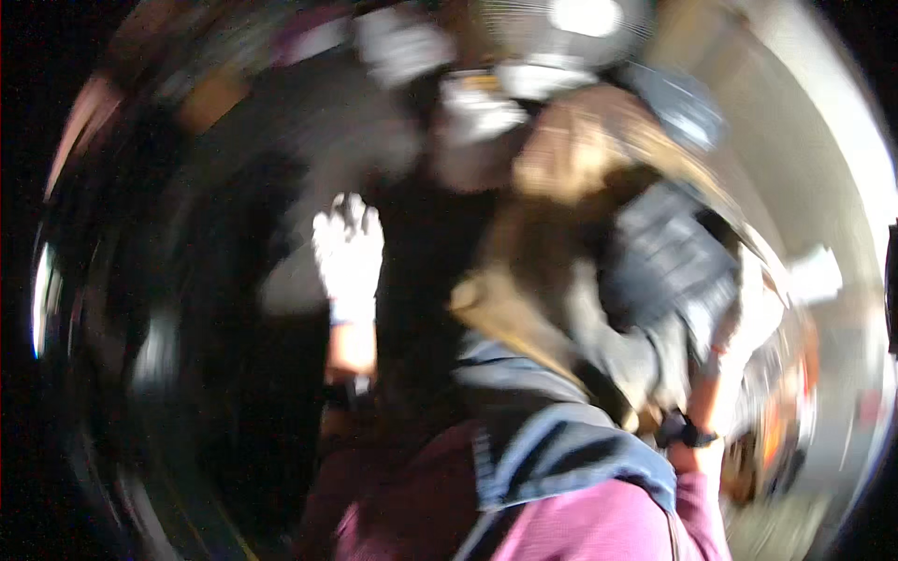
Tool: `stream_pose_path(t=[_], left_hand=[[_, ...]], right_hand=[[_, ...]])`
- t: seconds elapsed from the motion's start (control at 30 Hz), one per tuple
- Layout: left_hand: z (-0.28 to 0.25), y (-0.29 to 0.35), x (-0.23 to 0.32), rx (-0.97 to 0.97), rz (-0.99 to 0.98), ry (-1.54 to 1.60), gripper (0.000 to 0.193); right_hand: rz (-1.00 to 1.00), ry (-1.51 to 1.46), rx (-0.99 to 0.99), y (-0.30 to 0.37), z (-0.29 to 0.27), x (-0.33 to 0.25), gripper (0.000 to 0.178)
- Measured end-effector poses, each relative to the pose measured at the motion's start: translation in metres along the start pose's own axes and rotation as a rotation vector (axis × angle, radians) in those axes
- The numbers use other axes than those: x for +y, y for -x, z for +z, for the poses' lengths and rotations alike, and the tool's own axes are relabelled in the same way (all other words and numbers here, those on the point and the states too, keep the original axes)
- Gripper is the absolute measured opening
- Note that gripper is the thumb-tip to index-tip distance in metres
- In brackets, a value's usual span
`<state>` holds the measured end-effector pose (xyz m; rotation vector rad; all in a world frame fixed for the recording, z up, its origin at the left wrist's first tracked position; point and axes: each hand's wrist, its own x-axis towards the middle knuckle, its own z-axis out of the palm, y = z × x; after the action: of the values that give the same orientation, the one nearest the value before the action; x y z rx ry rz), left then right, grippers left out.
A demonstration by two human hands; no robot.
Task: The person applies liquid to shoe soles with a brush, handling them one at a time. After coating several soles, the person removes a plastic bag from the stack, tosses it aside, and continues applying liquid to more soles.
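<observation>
Motion blurs the whole view. My left hand (351, 251), in a white glove, is raised over a dark area left of the middle, fingers somewhat apart; I make out nothing held in it. On the right, my right hand (756, 313), also gloved in white, is at the right side of a brown, open container that looks like a cardboard box (510, 313). Its fingers are smeared and partly hidden. Beside that hand, within the container, lies a dark grey bundle (669, 252), perhaps cloth or plastic; its kind is unclear. Paler grey material (613, 351) lies below it.
Blurred white bundles (482, 107) and a bluish-grey bundle (678, 103) are beyond the container. A round, wire-grilled object with a bright spot (571, 23) stands at the far edge. Pale floor (795, 140) runs along the right. A blue-grey apron (571, 449) covers my front.
</observation>
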<state>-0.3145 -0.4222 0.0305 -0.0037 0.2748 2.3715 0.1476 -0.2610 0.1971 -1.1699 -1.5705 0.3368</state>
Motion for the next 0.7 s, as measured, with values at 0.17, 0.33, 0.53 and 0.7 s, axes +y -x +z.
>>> stream_pose_path(t=[0.17,0.33,0.53,0.7], left_hand=[[0.077,0.019,-0.226,-0.532,-0.604,-0.815,0.012],[0.111,0.083,-0.362,-1.475,0.131,-1.401,0.024],[0.083,0.097,-0.400,-1.854,0.586,-1.824,0.042],[0.062,0.101,-0.403,-1.872,0.674,-1.811,0.039]], right_hand=[[0.019,0.593,0.192,-0.003,-0.059,0.020,0.027],[0.136,0.021,0.482,0.023,-0.128,0.117,0.022],[0.143,0.335,0.532,0.057,-0.185,0.150,0.026],[-0.014,0.864,0.437,0.046,-0.214,0.186,0.020]])
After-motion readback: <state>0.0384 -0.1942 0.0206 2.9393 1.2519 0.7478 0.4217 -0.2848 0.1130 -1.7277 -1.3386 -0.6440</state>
